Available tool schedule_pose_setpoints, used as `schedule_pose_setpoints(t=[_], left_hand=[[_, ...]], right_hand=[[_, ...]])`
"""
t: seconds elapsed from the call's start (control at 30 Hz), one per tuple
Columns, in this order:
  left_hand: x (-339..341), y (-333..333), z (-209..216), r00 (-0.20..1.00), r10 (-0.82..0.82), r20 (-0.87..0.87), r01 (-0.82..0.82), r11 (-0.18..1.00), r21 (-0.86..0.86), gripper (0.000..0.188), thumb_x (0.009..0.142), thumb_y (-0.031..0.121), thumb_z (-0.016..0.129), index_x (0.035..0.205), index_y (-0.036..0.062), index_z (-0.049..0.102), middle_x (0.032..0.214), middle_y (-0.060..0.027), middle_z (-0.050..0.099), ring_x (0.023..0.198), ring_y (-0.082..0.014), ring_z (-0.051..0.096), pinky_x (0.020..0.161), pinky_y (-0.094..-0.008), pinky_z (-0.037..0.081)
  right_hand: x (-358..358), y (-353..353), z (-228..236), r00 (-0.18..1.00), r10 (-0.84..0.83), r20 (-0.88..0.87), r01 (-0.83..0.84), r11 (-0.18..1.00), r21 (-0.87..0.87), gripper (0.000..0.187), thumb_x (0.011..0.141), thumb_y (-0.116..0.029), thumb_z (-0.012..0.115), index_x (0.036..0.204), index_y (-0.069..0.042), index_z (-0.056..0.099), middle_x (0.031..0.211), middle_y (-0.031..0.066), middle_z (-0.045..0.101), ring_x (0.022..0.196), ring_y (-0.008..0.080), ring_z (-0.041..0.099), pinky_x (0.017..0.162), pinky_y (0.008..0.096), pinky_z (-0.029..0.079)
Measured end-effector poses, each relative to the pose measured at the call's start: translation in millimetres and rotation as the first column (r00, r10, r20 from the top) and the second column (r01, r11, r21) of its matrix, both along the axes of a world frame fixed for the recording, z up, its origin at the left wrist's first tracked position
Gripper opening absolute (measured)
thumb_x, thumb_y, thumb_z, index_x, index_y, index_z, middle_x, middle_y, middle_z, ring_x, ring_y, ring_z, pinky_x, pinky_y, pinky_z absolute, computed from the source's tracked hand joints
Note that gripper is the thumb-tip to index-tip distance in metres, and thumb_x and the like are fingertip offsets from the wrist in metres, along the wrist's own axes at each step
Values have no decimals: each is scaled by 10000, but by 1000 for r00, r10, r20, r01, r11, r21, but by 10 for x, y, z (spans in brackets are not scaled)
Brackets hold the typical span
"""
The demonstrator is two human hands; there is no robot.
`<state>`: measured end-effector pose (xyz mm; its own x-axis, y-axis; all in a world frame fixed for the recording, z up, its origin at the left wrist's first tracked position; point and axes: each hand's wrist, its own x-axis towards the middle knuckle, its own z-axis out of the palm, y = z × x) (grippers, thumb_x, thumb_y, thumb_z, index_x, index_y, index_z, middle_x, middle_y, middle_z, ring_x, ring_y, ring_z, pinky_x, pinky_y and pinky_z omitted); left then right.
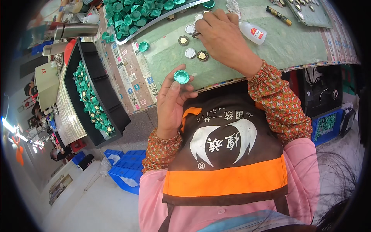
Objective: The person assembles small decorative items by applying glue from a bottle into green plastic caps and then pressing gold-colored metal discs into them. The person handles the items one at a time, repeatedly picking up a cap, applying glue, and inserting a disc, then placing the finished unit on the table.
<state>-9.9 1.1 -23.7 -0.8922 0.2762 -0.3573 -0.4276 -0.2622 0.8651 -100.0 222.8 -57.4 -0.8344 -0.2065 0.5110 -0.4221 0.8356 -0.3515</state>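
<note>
My left hand [170, 98], just off the table's front edge, pinches a small green fluted cup [181, 76] between thumb and fingers, its open side facing up. Over the table, my right hand [226, 38] has its fingers bent down and closed among several crimped bottle caps. A bit of something dark shows at its fingertips, too covered to name. Beside that hand lie a white-faced cap [190, 53] and a dark-rimmed cap [203, 55] with a pale gold centre. Another green cup [143, 46] sits alone to the left.
A metal tray [143, 28] heaped with green cups stands at the far left. Left of the table is a black bin [110, 112] of cups with gold pieces. A white squeeze bottle [253, 33], a dark marker-like tube [279, 15] and a tray of oval pieces [320, 19] lie rightward.
</note>
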Motion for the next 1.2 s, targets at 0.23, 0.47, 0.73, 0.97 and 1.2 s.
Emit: schedule_pose_setpoints(t=[0.23, 0.47, 0.73, 0.97, 1.2], left_hand=[[34, -48, 50, 1000, 10, 13, -10, 1000, 12, 575, 1046, 243, 538, 1516, -46, 378, 1229, -154, 630, 1023, -166, 633, 859, -334, 616], [43, 38, 52, 997, -35, 71, 30, 998, 63, 586, 1029, 218, 548, 1519, -49, 372, 1230, -173, 624, 1012, -172, 642, 869, -335, 615], [44, 17, 10, 994, -45, 98, 35, 993, 109, 597, 1023, 194, 555, 1532, -35, 343, 1244, -195, 623, 1007, -177, 655, 868, -340, 618], [74, -15, -65, 976, -53, 212, 1, 970, 242, 580, 1029, 191, 569, 1521, -33, 359, 1275, -209, 627, 986, -190, 652, 843, -338, 622], [130, 23, -82, 975, -75, 211, 19, 967, 255, 594, 1033, 206, 579, 1518, -56, 359, 1193, -142, 642, 987, -184, 652, 827, -327, 624]], right_hand=[[353, 343, 356, 882, 211, 422, -140, 971, -193, 119, 884, -148, 669, 948, -81, 594, 867, 64, 640, 898, 296, 583, 844, 456, 391], [649, 408, 232, 915, 38, 402, -64, 997, 53, 173, 871, -124, 686, 1011, -85, 593, 895, 71, 621, 911, 283, 576, 814, 418, 409], [765, 354, 156, 955, 84, 286, -76, 996, -38, 248, 825, -96, 694, 1048, -52, 597, 1000, 101, 544, 983, 290, 537, 817, 424, 426], [791, 316, 222, 947, 213, 239, -156, 959, -235, 272, 831, -96, 707, 1077, -45, 603, 989, 108, 553, 940, 307, 544, 816, 429, 448], [953, 41, 427, 930, 342, 135, -284, 902, -325, 350, 809, -114, 710, 1127, -13, 603, 976, 117, 567, 899, 307, 549, 806, 414, 458]])
